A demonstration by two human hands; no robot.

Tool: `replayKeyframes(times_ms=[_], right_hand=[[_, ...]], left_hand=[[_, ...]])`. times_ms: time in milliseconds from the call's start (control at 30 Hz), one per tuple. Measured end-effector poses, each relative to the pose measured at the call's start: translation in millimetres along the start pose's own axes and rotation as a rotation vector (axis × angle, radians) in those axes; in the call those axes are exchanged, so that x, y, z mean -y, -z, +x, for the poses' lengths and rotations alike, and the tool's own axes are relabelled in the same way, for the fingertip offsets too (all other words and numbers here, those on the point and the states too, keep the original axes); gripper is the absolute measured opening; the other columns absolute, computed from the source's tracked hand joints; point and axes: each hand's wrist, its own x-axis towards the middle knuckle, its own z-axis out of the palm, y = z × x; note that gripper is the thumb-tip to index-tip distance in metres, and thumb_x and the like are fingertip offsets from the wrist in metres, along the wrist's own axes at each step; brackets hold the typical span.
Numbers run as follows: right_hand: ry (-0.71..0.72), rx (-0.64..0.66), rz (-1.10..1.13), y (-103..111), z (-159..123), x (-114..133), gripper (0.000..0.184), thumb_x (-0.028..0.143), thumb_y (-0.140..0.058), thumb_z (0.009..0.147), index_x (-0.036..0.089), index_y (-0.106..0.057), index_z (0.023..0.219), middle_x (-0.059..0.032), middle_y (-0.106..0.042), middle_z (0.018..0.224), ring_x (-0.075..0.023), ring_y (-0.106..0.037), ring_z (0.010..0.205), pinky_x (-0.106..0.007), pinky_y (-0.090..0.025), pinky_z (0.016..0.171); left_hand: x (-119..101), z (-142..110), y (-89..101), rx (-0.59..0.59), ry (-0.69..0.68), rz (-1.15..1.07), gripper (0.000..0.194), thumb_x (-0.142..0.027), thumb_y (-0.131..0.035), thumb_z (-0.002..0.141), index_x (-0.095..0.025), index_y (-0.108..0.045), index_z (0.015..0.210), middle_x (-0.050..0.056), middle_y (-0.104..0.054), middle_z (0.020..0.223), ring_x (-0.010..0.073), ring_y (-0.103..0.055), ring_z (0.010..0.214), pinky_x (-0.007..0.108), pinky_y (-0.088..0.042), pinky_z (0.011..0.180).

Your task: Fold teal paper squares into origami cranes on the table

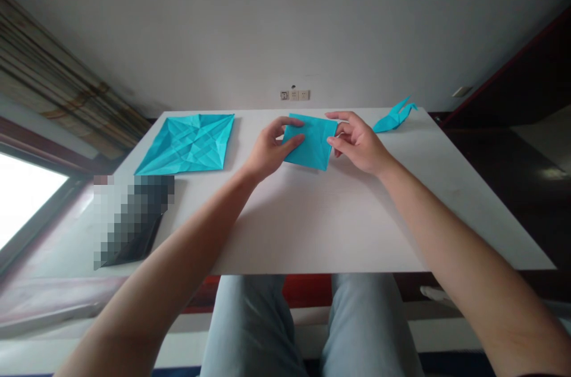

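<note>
Between my hands is a small turquoise square of folded paper (311,146), tilted a little above the table, with a faint shadow below it. My left hand (273,145) grips its left side, thumb and fingertips lying on the near face. At the right edge, my right hand (354,140) pinches the paper between thumb and fingers, the index finger reaching over the top corner. Beyond the right hand stands a folded turquoise paper crane (395,116). To the left lies a larger turquoise sheet (190,144) covered in crossing creases.
The white table (321,228) runs up to a pale wall with sockets (294,95). A dark object (138,228), partly blurred out, stands at the table's left edge. A striped curtain (53,68) and a bright window (27,192) are on the left.
</note>
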Motion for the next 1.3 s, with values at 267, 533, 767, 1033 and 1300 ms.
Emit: replayKeyframes(times_ms=[267,533,767,1033,1300], right_hand=[[0.019,-0.053,-0.05,1,1,-4,0.047,0.04,-0.087,0.097,0.031,-0.072,0.141,0.0022,-0.064,0.1,-0.0153,-0.064,0.069,-0.035,-0.058,0.069],[-0.001,-0.033,-0.054,4,2,-6,0.042,0.042,-0.092,0.092,0.029,-0.076,0.129,0.0033,-0.065,0.088,-0.016,-0.06,0.069,-0.034,-0.054,0.069],[-0.015,-0.014,-0.089,7,3,-2,0.029,0.039,-0.084,0.093,0.026,-0.089,0.118,-0.0067,-0.077,0.117,-0.016,-0.064,0.077,-0.034,-0.056,0.067],[0.014,0.079,-0.134,6,1,-4,0.039,0.034,-0.085,0.09,0.027,-0.091,0.128,-0.0074,-0.086,0.12,-0.0203,-0.066,0.085,-0.036,-0.055,0.077],[0.073,0.262,-0.355,12,-1,-10,0.026,0.026,-0.079,0.09,0.027,-0.096,0.109,-0.0057,-0.086,0.101,-0.0215,-0.069,0.08,-0.038,-0.052,0.078]], left_hand=[[2,-1,0.7,0.031,0.067,-0.085,0.075,-0.044,-0.095,0.09,-0.03,-0.061,0.156,0.005,-0.079,0.112,0.0211,-0.079,0.09,0.031,-0.067,0.074],[8,-2,0.9,-0.029,0.11,-0.011,0.082,-0.043,-0.094,0.09,-0.03,-0.057,0.162,0.002,-0.077,0.106,0.0166,-0.076,0.08,0.028,-0.061,0.069],[18,5,11.4,-0.123,0.071,0.174,0.057,-0.046,-0.095,0.09,-0.025,-0.076,0.14,0.003,-0.076,0.095,0.024,-0.076,0.101,0.029,-0.056,0.076],[28,9,20.1,-0.057,0.091,0.238,0.055,-0.05,-0.097,0.087,-0.023,-0.081,0.133,0.006,-0.081,0.105,0.0245,-0.076,0.1,0.031,-0.057,0.081],[21,5,17.9,0.069,0.002,0.438,0.039,-0.042,-0.093,0.089,-0.024,-0.081,0.121,0.006,-0.081,0.112,0.0246,-0.073,0.099,0.037,-0.057,0.09]])
